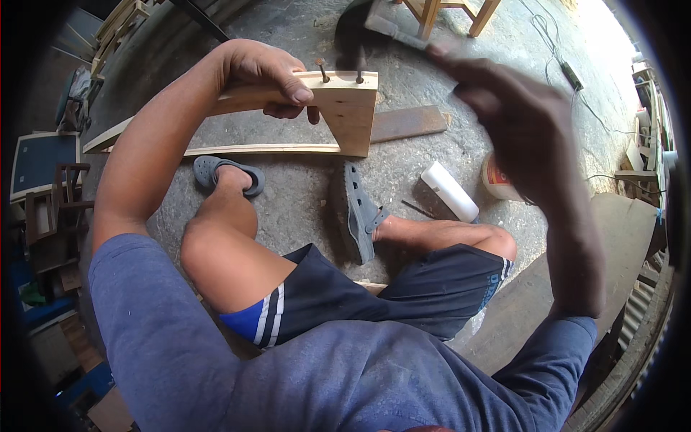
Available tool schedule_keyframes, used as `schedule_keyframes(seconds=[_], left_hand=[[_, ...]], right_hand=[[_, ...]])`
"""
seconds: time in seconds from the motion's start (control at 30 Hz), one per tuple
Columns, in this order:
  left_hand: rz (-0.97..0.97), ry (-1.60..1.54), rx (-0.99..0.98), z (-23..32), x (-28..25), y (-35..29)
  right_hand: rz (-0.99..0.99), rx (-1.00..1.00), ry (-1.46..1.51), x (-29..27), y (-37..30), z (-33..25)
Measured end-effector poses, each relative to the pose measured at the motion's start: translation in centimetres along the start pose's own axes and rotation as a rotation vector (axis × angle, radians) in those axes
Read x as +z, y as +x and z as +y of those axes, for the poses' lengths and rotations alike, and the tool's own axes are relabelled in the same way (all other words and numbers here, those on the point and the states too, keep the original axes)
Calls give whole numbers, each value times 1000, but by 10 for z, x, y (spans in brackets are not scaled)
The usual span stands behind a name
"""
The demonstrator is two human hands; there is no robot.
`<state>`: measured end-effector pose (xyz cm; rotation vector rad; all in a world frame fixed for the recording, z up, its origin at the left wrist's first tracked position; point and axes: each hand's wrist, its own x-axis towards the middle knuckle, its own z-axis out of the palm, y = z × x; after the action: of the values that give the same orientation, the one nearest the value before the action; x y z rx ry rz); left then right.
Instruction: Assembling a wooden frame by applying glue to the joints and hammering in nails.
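1. Pale wooden frame w/ wide end block [353, 108], held up front, just beyond the seated person's feet, over rough grey concrete floor [288, 173]. Two dark metal nails [323, 70] jut from its top edge.
2. L hand [270, 72], curled, thumb uppermost, grips frame just beside nails.
3. R hand [518, 108], raised & blurred, closed round handle of grey hammer-like tool [396, 32]; tool's end also blurred, contact w/ nails can't be told.
4. Flat dark-brown board [408, 124] lies R of end block.
5. White cylindrical bottle [450, 191] on floor nr R knee; white tub w/ red label [499, 178] just beside.
6. Grey perforated clogs [358, 216] on both feet.
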<state>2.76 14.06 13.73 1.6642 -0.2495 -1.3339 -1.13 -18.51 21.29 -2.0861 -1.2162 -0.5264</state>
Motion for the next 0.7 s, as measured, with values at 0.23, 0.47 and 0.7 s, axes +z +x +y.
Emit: schedule_keyframes(seconds=[0.23,0.47,0.7], left_hand=[[-47,13,20,1,-1,1],[-34,20,-2,0,-2,3],[9,4,-67,4,2,0]], right_hand=[[-36,646,557,50,-36,31],[14,793,1141,159,-61,72],[-129,887,1323,163,-64,76]])
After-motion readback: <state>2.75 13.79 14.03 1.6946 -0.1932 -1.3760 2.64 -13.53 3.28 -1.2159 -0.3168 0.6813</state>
